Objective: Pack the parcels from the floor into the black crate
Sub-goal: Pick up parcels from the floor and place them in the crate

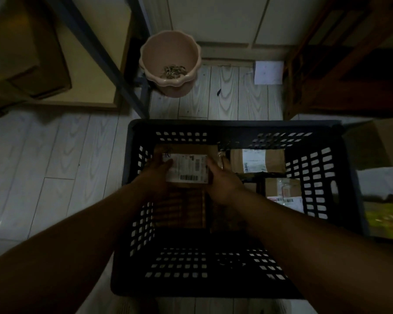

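Both hands grasp one brown cardboard parcel (188,169) inside the black crate (236,126) — the left hand (156,172) clasps its left edge, the right hand (222,184) its right edge. Just right of the grip, two more labelled parcels (256,160) lie in the crate.

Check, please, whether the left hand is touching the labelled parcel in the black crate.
Touching. The head view shows the left hand gripping the labelled parcel by its left edge, no gap visible.

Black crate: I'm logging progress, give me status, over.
Left hand and right hand grip brown cardboard parcel with white label, inside black plastic crate, left side. Other brown parcels lie right of it. Nothing seen in the way.
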{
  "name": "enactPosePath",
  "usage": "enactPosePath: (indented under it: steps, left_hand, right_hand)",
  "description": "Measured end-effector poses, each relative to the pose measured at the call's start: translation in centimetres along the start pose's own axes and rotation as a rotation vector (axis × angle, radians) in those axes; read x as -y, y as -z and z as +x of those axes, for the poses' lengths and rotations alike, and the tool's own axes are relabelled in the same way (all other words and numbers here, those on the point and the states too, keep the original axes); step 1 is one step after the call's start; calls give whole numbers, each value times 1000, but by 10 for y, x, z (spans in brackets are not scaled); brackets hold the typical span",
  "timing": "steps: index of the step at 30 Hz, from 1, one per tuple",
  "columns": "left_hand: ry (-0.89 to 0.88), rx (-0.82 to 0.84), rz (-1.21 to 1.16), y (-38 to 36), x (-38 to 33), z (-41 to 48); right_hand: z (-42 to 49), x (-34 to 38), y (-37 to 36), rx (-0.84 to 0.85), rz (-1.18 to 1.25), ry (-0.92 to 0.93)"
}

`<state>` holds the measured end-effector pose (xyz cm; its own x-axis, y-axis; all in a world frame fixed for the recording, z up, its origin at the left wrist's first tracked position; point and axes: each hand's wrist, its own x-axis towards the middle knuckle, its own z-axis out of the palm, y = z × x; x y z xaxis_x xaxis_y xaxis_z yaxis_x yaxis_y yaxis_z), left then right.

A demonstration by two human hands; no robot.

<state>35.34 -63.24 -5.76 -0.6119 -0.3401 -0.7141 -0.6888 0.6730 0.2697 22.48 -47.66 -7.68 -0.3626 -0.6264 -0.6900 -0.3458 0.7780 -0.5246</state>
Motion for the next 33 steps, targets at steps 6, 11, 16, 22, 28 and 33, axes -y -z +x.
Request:
enactPosePath:
  steps: [6,11,16,22,28,33]
  left_hand:
    - [48,-34,-73,82,-53,-107]
    - [73,-74,-121,155,-108,-247]
    - [59,-121,-69,209,-170,-369]
    - [-65,-246,-18,254,-232,-462]
    - [-262,-327,75,274,-314,-526]
    - [-445,-321,89,269,-402,-580]
  right_hand:
    - [-103,48,87,-18,-67,0]
    - [-235,98,175,-41,-51,-12]
    - [-368,135,235,-58,-63,15]
    - [-510,143,286,-292,-90,-24]
    - [-643,106,321,-540,40,-156]
    - [-746,63,347,-688,40,-228]
